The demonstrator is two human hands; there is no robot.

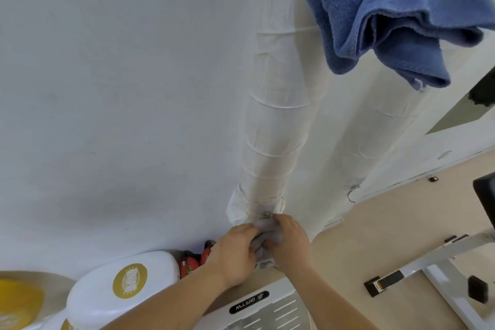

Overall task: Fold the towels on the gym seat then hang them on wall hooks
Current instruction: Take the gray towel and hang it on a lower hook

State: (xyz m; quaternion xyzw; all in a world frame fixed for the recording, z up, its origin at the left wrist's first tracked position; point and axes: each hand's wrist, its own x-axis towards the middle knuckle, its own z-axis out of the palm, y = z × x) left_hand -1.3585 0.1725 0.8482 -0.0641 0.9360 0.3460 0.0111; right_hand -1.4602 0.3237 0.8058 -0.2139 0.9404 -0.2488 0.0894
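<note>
A blue towel (pixel 396 16) hangs bunched at the top right, against the white wall; its hook is hidden behind the cloth. Low in the middle, both hands grip a small grey towel (pixel 267 240) bunched between them. My left hand (pixel 234 254) holds its left side with curled fingers. My right hand (pixel 290 242) covers its right side and top. The grey towel is pressed against the foot of a white wrapped pipe (pixel 276 126), next to a small metal fitting (pixel 267 214) on the pipe. Most of the grey towel is hidden by my hands.
A second wrapped pipe (pixel 375 126) runs beside the first. White gym equipment (pixel 257 308) with a black label sits below my arms. White padded pads with gold logos (pixel 120 292) lie at the lower left, red objects (pixel 191 262) behind them. A metal frame (pixel 439 270) crosses the beige floor at right.
</note>
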